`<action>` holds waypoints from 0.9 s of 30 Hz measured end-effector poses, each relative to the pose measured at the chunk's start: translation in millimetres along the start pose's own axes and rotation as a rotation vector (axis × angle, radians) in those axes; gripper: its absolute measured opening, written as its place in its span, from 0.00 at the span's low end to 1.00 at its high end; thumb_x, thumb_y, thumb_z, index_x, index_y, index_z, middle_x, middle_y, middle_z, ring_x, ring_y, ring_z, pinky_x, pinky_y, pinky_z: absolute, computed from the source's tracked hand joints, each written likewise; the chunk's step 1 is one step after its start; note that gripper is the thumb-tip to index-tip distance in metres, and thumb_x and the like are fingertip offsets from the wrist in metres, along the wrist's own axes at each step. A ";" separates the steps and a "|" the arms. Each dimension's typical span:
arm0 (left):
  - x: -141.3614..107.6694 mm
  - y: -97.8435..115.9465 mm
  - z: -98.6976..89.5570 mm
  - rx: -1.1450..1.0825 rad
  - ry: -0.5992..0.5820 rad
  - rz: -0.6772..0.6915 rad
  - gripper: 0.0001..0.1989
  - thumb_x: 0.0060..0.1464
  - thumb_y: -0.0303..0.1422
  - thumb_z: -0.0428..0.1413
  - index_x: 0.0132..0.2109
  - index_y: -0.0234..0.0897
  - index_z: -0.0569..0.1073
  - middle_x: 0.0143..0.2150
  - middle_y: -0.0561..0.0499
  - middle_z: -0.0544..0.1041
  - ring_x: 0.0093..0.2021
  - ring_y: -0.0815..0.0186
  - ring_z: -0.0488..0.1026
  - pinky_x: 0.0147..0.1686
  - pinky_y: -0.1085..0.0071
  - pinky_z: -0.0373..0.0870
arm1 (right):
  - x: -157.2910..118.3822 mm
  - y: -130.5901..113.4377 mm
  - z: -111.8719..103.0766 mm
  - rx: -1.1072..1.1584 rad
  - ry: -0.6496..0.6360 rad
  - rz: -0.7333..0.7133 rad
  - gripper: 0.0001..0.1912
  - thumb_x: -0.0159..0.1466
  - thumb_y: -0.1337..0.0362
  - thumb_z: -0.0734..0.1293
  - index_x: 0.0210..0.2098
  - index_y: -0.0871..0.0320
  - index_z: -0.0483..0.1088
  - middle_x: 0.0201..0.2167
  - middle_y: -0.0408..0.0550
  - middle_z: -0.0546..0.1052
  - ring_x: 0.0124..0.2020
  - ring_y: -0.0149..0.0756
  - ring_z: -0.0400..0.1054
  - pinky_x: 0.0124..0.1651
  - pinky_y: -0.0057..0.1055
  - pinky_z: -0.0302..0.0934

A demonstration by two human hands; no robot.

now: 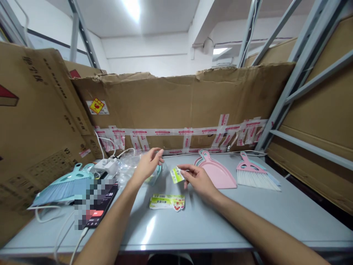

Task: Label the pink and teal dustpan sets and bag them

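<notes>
My right hand (198,179) pinches a small green-and-white printed card (177,175) above the middle of the table. To its left, my left hand (150,163) hovers by a clear plastic bag (127,167), fingers partly stretched out and gripping nothing that I can see. Behind that wrist, a teal item (157,173) shows through clear plastic, mostly hidden. Nearer to me lies a small stack of matching green-and-white cards (167,202). Just beyond my right hand are stacked dustpans, a pink one (217,173) on top.
Small brushes (252,173) lie at the right; a teal brush and dustpan set (66,184) is at the left. A phone (103,206) with a cable and a white power plug (107,165) sit near it. Cardboard (176,103) walls the back of the grey table (209,228).
</notes>
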State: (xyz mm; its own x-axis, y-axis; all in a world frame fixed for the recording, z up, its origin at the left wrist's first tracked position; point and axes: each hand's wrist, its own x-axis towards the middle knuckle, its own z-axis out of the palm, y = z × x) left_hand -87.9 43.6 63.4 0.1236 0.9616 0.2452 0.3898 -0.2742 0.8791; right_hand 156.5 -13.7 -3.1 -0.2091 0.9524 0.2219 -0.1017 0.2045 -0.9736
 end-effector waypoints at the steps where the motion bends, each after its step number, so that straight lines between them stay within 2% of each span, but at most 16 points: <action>1: -1.8 -0.6 4.8 -0.096 -0.108 -0.101 0.32 0.62 0.56 0.65 0.61 0.37 0.80 0.35 0.44 0.86 0.34 0.54 0.84 0.34 0.65 0.75 | -0.8 0.4 1.6 0.004 -0.026 -0.028 0.23 0.68 0.49 0.77 0.59 0.50 0.81 0.50 0.51 0.85 0.32 0.38 0.79 0.34 0.36 0.76; 2: -3.6 -1.5 9.3 -0.182 -0.209 -0.188 0.36 0.59 0.55 0.68 0.64 0.36 0.78 0.36 0.43 0.86 0.34 0.53 0.84 0.33 0.64 0.76 | -1.9 0.5 3.3 0.011 -0.076 -0.054 0.27 0.67 0.50 0.77 0.64 0.48 0.79 0.55 0.52 0.84 0.41 0.43 0.82 0.39 0.38 0.78; 4: -6.0 -4.0 15.9 -0.302 -0.334 -0.281 0.40 0.53 0.51 0.74 0.66 0.36 0.77 0.40 0.42 0.86 0.36 0.53 0.85 0.35 0.62 0.79 | -5.2 -0.9 6.1 0.011 -0.196 -0.102 0.35 0.67 0.52 0.79 0.71 0.43 0.73 0.66 0.51 0.78 0.60 0.50 0.78 0.48 0.41 0.80; 5: -6.3 -5.6 17.6 -0.340 -0.355 -0.288 0.41 0.51 0.49 0.75 0.67 0.37 0.77 0.42 0.42 0.86 0.37 0.53 0.85 0.37 0.62 0.79 | -7.1 -2.7 6.9 -0.004 -0.245 -0.121 0.38 0.66 0.53 0.79 0.73 0.41 0.71 0.70 0.50 0.75 0.66 0.51 0.74 0.51 0.42 0.80; 7: -5.1 -8.9 17.4 -0.376 -0.341 -0.267 0.41 0.50 0.45 0.76 0.68 0.39 0.75 0.42 0.45 0.86 0.38 0.56 0.84 0.38 0.64 0.78 | -10.8 -8.3 6.3 -0.072 -0.307 -0.139 0.37 0.66 0.53 0.80 0.72 0.40 0.73 0.70 0.49 0.75 0.70 0.51 0.70 0.57 0.44 0.78; 8: -3.9 -9.9 16.0 -0.366 -0.316 -0.245 0.41 0.51 0.44 0.75 0.68 0.39 0.75 0.41 0.47 0.85 0.38 0.58 0.83 0.38 0.66 0.77 | -12.0 -11.5 4.7 -0.111 -0.322 -0.133 0.31 0.66 0.52 0.79 0.68 0.42 0.77 0.67 0.50 0.78 0.68 0.51 0.73 0.57 0.44 0.78; 10: -2.6 -9.2 11.8 -0.277 -0.273 -0.171 0.37 0.53 0.41 0.72 0.67 0.38 0.75 0.38 0.50 0.83 0.35 0.62 0.80 0.35 0.70 0.72 | -12.4 -17.5 -1.4 -0.135 -0.318 -0.088 0.19 0.69 0.47 0.77 0.53 0.50 0.86 0.52 0.53 0.86 0.53 0.49 0.81 0.49 0.42 0.79; 12: -4.4 -4.3 7.4 -0.104 -0.314 -0.060 0.26 0.55 0.39 0.67 0.60 0.38 0.80 0.37 0.52 0.82 0.33 0.63 0.77 0.33 0.72 0.69 | -8.9 -21.4 -10.2 -0.090 -0.238 -0.046 0.22 0.70 0.41 0.74 0.40 0.55 0.86 0.35 0.52 0.87 0.34 0.42 0.81 0.37 0.37 0.76; 14: -9.7 2.9 4.1 0.084 -0.517 0.039 0.16 0.57 0.37 0.63 0.51 0.40 0.84 0.35 0.52 0.83 0.33 0.62 0.76 0.32 0.71 0.68 | -2.1 -22.8 -20.1 -0.028 -0.104 -0.045 0.27 0.68 0.37 0.74 0.37 0.56 0.84 0.27 0.49 0.83 0.24 0.37 0.76 0.29 0.34 0.70; 16: -16.1 8.3 2.5 0.240 -0.750 0.095 0.12 0.57 0.34 0.61 0.46 0.42 0.86 0.35 0.52 0.84 0.33 0.61 0.77 0.32 0.71 0.68 | 6.3 -21.9 -29.4 -0.005 0.010 -0.062 0.28 0.65 0.35 0.76 0.36 0.57 0.82 0.26 0.47 0.82 0.22 0.35 0.74 0.27 0.31 0.67; 17: -18.7 9.3 2.2 0.306 -0.827 0.109 0.12 0.56 0.33 0.61 0.45 0.43 0.87 0.35 0.52 0.85 0.33 0.61 0.78 0.32 0.71 0.68 | 10.2 -20.7 -33.4 -0.007 0.043 -0.064 0.29 0.65 0.35 0.76 0.36 0.57 0.82 0.25 0.47 0.81 0.22 0.34 0.73 0.26 0.31 0.65; 19: -20.8 8.1 2.0 0.409 -0.877 0.139 0.12 0.56 0.31 0.62 0.45 0.44 0.88 0.37 0.51 0.87 0.34 0.59 0.80 0.33 0.70 0.69 | 16.1 -17.1 -40.0 -0.027 0.070 -0.052 0.29 0.64 0.35 0.76 0.35 0.57 0.81 0.25 0.46 0.81 0.21 0.33 0.72 0.25 0.30 0.64; 21: -18.4 4.5 1.6 0.466 -0.820 0.210 0.11 0.56 0.31 0.63 0.44 0.45 0.88 0.41 0.50 0.89 0.38 0.57 0.83 0.38 0.69 0.71 | 19.1 -12.0 -44.5 -0.067 0.079 -0.042 0.29 0.65 0.35 0.75 0.35 0.57 0.80 0.25 0.46 0.80 0.22 0.33 0.72 0.26 0.30 0.63; 23: -12.9 1.6 0.3 0.471 -0.692 0.290 0.10 0.59 0.32 0.62 0.44 0.46 0.88 0.44 0.48 0.89 0.43 0.55 0.84 0.43 0.67 0.72 | 20.6 -6.0 -46.6 -0.135 0.081 -0.046 0.28 0.68 0.36 0.73 0.37 0.57 0.80 0.27 0.47 0.81 0.24 0.34 0.73 0.27 0.30 0.64; 27: -2.1 -2.9 -2.9 0.575 -0.287 0.407 0.12 0.68 0.36 0.58 0.48 0.44 0.87 0.49 0.43 0.87 0.51 0.51 0.81 0.55 0.59 0.73 | 34.4 4.9 -38.0 -0.384 0.026 -0.099 0.17 0.71 0.47 0.72 0.42 0.56 0.80 0.37 0.49 0.86 0.36 0.39 0.79 0.37 0.32 0.70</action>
State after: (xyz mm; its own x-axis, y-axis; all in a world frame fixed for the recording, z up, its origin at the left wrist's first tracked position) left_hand -92.0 42.4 61.5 0.5614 0.7635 0.3194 0.6671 -0.6458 0.3713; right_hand 185.7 28.6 -2.3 -0.1913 0.9281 0.3194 0.2521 0.3609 -0.8979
